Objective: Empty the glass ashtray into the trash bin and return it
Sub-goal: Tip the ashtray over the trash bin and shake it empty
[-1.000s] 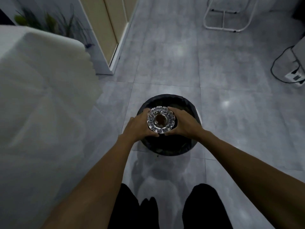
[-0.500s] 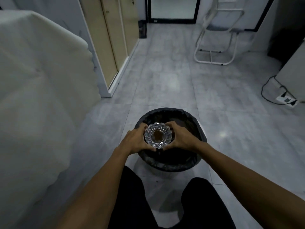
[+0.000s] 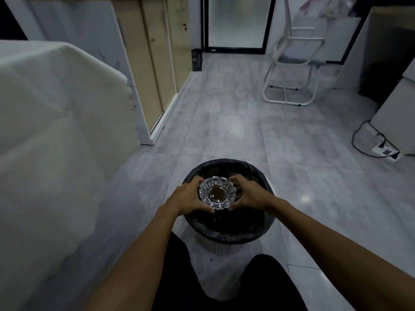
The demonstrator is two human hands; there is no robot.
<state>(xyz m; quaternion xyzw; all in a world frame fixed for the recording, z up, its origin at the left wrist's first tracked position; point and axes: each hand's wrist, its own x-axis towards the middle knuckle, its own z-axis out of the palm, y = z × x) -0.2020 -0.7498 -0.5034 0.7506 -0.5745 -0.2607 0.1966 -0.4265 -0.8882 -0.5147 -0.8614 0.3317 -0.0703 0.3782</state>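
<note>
Cut glass ashtray (image 3: 217,193), round, faceted with scalloped rim, brownish stain or residue in the central well, whether upright or turned over not clear. Held over the mouth of the trash bin (image 3: 265,230), above its dark interior, nearer the far half of the opening. Left hand (image 3: 187,196) curled around the ashtray's left edge, fingers over the far rim and thumb at the near side; right hand (image 3: 248,194) closed likewise on the right edge, both gripping the glass. Bin round, pale ribbed wall, black liner (image 3: 224,234) folded over the rim, standing on the grey tiled floor (image 3: 224,122) just ahead of dark-trousered knees. White draped cloth (image 3: 56,131) close on the left. Wooden cabinet (image 3: 155,63) beyond it, open floor ahead of the bin, white folding chair (image 3: 292,70) far right, power strip (image 3: 385,151) with cable at the right edge.
</note>
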